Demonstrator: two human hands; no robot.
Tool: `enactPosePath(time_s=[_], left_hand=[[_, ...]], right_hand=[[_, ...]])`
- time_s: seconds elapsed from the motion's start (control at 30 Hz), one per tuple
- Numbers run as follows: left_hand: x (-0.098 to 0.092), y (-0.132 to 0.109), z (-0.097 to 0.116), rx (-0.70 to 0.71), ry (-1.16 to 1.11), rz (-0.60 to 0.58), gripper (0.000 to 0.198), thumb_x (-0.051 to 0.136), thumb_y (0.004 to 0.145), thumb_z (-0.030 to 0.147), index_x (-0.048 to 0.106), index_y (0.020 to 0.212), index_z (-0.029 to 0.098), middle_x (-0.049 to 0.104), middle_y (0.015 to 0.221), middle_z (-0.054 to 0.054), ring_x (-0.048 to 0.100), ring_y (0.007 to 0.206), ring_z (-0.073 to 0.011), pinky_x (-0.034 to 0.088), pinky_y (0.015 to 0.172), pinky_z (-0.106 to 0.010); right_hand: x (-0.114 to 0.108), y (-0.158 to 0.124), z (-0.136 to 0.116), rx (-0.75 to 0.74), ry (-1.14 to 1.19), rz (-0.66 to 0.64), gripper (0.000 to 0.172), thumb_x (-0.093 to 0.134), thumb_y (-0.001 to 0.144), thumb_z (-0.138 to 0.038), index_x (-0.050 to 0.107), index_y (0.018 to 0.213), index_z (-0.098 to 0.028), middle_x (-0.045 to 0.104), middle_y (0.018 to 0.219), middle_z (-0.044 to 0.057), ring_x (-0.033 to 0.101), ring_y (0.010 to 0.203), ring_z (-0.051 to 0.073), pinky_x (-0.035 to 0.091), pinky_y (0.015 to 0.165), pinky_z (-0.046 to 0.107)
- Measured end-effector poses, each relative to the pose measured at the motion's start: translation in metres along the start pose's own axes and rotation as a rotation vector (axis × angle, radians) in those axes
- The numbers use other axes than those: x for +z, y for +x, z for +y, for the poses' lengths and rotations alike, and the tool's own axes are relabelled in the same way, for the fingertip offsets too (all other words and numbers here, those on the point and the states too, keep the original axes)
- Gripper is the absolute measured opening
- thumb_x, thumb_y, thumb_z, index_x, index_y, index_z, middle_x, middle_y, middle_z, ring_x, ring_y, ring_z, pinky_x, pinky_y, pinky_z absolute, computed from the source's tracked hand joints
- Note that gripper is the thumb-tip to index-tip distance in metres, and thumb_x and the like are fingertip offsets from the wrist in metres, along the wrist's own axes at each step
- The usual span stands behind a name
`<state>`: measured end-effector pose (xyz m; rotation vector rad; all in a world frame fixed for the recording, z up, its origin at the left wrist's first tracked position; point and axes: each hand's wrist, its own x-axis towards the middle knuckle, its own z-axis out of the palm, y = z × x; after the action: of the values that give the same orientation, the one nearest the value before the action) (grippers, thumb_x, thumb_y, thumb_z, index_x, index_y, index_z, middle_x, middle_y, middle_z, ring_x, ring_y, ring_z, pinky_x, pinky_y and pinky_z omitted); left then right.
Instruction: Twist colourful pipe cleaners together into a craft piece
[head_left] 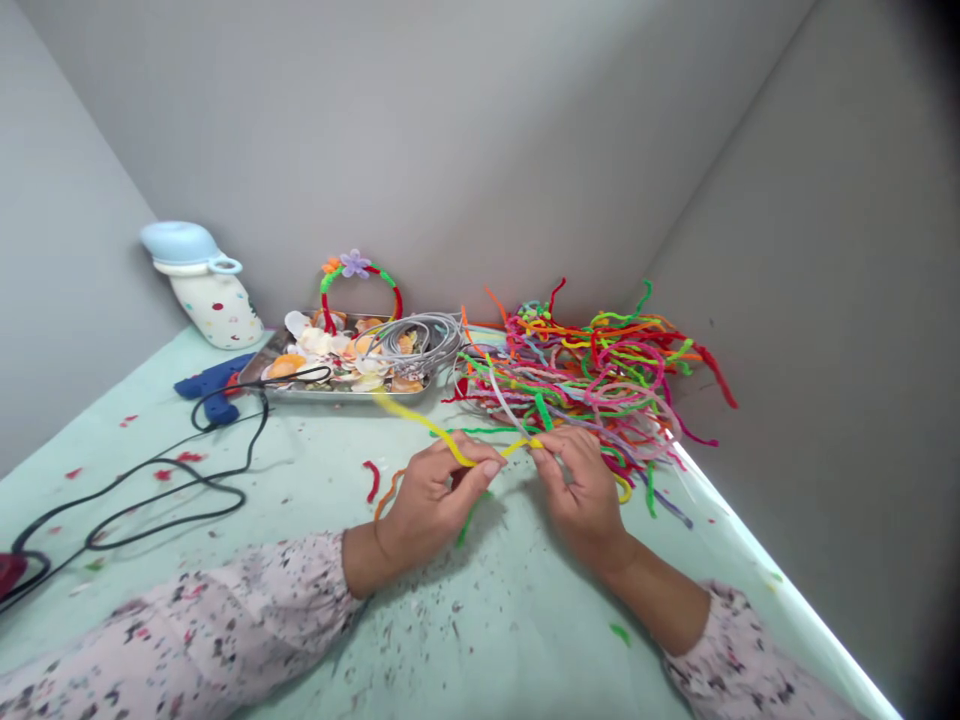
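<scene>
My left hand (pixel 435 500) pinches a yellow pipe cleaner (pixel 420 422) between thumb and forefinger; its long free end points up and left toward the tray. A short yellow stretch runs across to my right hand (pixel 581 492), whose fingertips are closed on the other part of it. From those right fingertips a pale grey-white wire or stem (pixel 504 397) rises up and left. Both hands are held just above the table, a small gap apart. The exact joint at the right fingertips is partly hidden.
Behind my hands are a metal tray (pixel 322 396) of shells with coiled grey wire (pixel 431 340), a decorated hoop (pixel 397 297) and a colourful pipe-cleaner pile (pixel 592 375). Leftward, a white bottle (pixel 221 310), a blue glue gun (pixel 217 385) and black cable (pixel 169 515) lie on the table (pixel 480 640).
</scene>
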<state>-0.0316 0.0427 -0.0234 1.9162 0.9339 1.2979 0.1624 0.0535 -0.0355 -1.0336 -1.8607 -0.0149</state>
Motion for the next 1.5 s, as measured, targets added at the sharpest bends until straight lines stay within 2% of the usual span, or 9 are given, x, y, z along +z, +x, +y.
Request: enactPosePath(time_s=[0.07,0.2,0.33,0.47,0.73,0.9,1.13,1.3,1.5], left_hand=[[0.002,-0.001,-0.001,0.013,0.043,-0.055,0.018,0.055,0.089,0.021,0.065,0.104,0.019,0.066,0.094,-0.006,0.059,0.087,-0.0166,0.047,0.081,-0.031],[0.005,0.000,-0.002,-0.103,0.107,-0.073,0.042,0.055,0.085,0.015,0.049,0.126,0.019,0.059,0.098,-0.005,0.055,0.070,-0.0122,0.047,0.066,-0.027],[0.000,0.002,0.003,-0.014,0.069,-0.165,0.038,0.060,0.082,0.020,0.052,0.118,0.016,0.053,0.094,-0.005,0.053,0.076,-0.0141,0.046,0.070,-0.028],[-0.003,0.003,0.010,0.026,0.054,-0.162,0.025,0.061,0.082,0.027,0.056,0.102,0.014,0.052,0.090,-0.005,0.050,0.080,-0.0163,0.044,0.073,-0.031],[0.006,0.006,-0.007,-0.373,-0.355,-0.135,0.022,0.063,0.082,0.036,0.052,0.086,0.016,0.048,0.064,0.004,0.044,0.054,-0.0087,0.035,0.053,-0.022],[0.002,0.012,-0.010,-0.447,-0.539,-0.064,0.020,0.063,0.084,0.035,0.054,0.081,0.017,0.053,0.060,0.004,0.049,0.051,-0.0087,0.038,0.053,-0.022],[-0.003,0.018,-0.008,-0.518,-0.656,-0.002,0.023,0.063,0.084,0.038,0.055,0.080,0.016,0.061,0.072,0.000,0.054,0.056,-0.0078,0.038,0.056,-0.020],[0.001,0.013,-0.011,-0.481,-0.572,-0.091,0.025,0.066,0.082,0.038,0.057,0.084,0.016,0.060,0.066,0.001,0.053,0.054,-0.0086,0.039,0.055,-0.021],[0.005,0.010,-0.011,-0.431,-0.490,-0.172,0.030,0.067,0.080,0.043,0.057,0.084,0.015,0.057,0.065,0.002,0.051,0.052,-0.0090,0.040,0.052,-0.022]], right_hand=[[-0.001,0.000,0.000,0.002,0.012,0.011,0.010,0.051,0.092,-0.018,0.060,0.094,-0.021,0.063,0.083,0.004,0.056,0.083,0.021,0.042,0.078,0.038],[-0.004,0.002,-0.004,-0.086,0.050,-0.030,0.012,0.051,0.090,-0.014,0.061,0.093,-0.021,0.064,0.084,0.004,0.058,0.083,0.020,0.042,0.080,0.039],[-0.005,0.002,-0.007,-0.186,0.069,-0.087,0.015,0.054,0.087,-0.011,0.061,0.097,-0.020,0.066,0.085,0.004,0.058,0.085,0.020,0.041,0.083,0.040],[-0.004,0.002,-0.006,-0.205,0.075,-0.139,0.013,0.055,0.087,-0.012,0.060,0.096,-0.020,0.066,0.084,0.004,0.057,0.084,0.020,0.041,0.082,0.041],[0.000,0.001,-0.004,-0.212,0.084,-0.262,0.012,0.055,0.089,-0.016,0.061,0.099,-0.021,0.066,0.086,0.004,0.057,0.084,0.020,0.040,0.083,0.041],[-0.001,0.001,-0.004,-0.061,0.045,-0.154,0.032,0.063,0.085,-0.024,0.056,0.117,-0.020,0.064,0.106,0.009,0.055,0.101,0.025,0.041,0.089,0.043],[-0.004,0.002,-0.004,-0.050,0.029,0.041,0.018,0.060,0.086,-0.020,0.057,0.104,-0.022,0.062,0.096,0.007,0.056,0.093,0.023,0.044,0.083,0.040],[-0.002,0.002,-0.005,-0.090,0.052,-0.128,0.028,0.060,0.087,-0.025,0.057,0.114,-0.022,0.065,0.102,0.007,0.057,0.098,0.024,0.041,0.088,0.043],[0.003,0.000,-0.003,-0.132,0.139,-0.245,0.013,0.054,0.091,-0.019,0.063,0.098,-0.023,0.066,0.086,0.003,0.059,0.085,0.019,0.041,0.082,0.040]])
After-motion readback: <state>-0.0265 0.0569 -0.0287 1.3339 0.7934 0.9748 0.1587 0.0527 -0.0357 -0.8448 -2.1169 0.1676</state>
